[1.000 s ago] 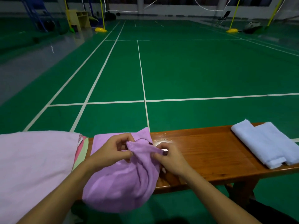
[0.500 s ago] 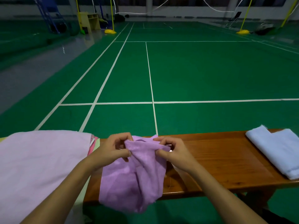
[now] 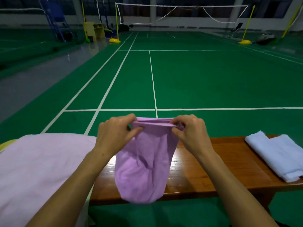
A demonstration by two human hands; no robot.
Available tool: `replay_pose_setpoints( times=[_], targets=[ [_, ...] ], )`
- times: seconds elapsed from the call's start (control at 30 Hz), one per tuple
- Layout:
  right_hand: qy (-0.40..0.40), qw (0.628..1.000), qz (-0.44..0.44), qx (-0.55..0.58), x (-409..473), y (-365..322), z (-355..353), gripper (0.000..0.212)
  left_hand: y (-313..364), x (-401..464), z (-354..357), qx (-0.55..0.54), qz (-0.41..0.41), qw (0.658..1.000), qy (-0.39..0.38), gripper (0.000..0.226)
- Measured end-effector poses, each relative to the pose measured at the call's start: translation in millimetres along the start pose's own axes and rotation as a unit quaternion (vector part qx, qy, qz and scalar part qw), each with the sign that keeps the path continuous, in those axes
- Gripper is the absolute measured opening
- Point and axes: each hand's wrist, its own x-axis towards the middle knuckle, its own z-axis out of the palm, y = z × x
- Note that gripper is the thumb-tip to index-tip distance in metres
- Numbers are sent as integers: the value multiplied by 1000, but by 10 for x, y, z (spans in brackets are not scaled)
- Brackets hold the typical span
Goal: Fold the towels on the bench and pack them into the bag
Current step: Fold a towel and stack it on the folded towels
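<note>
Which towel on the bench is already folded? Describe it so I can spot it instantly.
Start at the long wooden bench across the bottom of the head view and follow it to its right end. The pale blue towel lies there flat and folded. Unlike it, the purple towel hangs from both hands mid-bench, and the pink cloth lies spread at the left.

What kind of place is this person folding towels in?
Most likely an indoor badminton hall: green court flooring with white boundary lines, a net on yellow posts, and a wooden bench courtside.
</note>
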Motion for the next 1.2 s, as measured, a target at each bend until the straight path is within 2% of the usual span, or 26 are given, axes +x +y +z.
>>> replay_pose_setpoints(
  times=[0.1, 0.23, 0.3, 0.37, 0.43, 0.5, 0.6, 0.7, 0.83, 0.9, 1.03, 1.2],
  targets=[
    [50, 996, 19, 71, 110, -147, -132, 22, 64, 165, -120, -226, -102, 969, 16, 30],
    [71, 970, 49, 227, 209, -275, -267, 40, 246, 286, -274, -423, -145, 893, 52, 26],
    [79, 945, 67, 309, 250, -309, -347, 25, 311, 319, -361, -480, -167, 858, 73, 42],
    [65, 919, 104, 375, 246, -300, -391, 11, 309, 349, -409, -493, -184, 847, 80, 39],
    [31, 916, 118, 382, 219, -266, -415, 8, 292, 344, -444, -497, -178, 847, 64, 25],
    [3, 916, 118, 383, 197, -263, -461, 10, 329, 322, -499, -504, -151, 850, 31, 23],
    [-15, 918, 102, 383, 157, -345, -578, 17, 428, 284, -650, -516, -130, 846, -6, 30],
    [-14, 921, 95, 377, 85, -481, -679, 16, 482, 228, -787, -518, -126, 846, -20, 37],
    [-14, 892, 129, 433, 19, -621, -767, 23, 481, 184, -888, -567, -158, 808, -19, 49],
    [-5, 878, 142, 458, 16, -636, -770, 27, 451, 182, -880, -568, -178, 803, -26, 51],
    [-11, 888, 186, 421, 66, -429, -548, 31, 318, 170, -658, -505, -208, 835, -62, 37],
    [-53, 910, 244, 332, 96, 89, 144, 27, 69, 119, -83, -409, -251, 872, -95, 30]
  ],
)
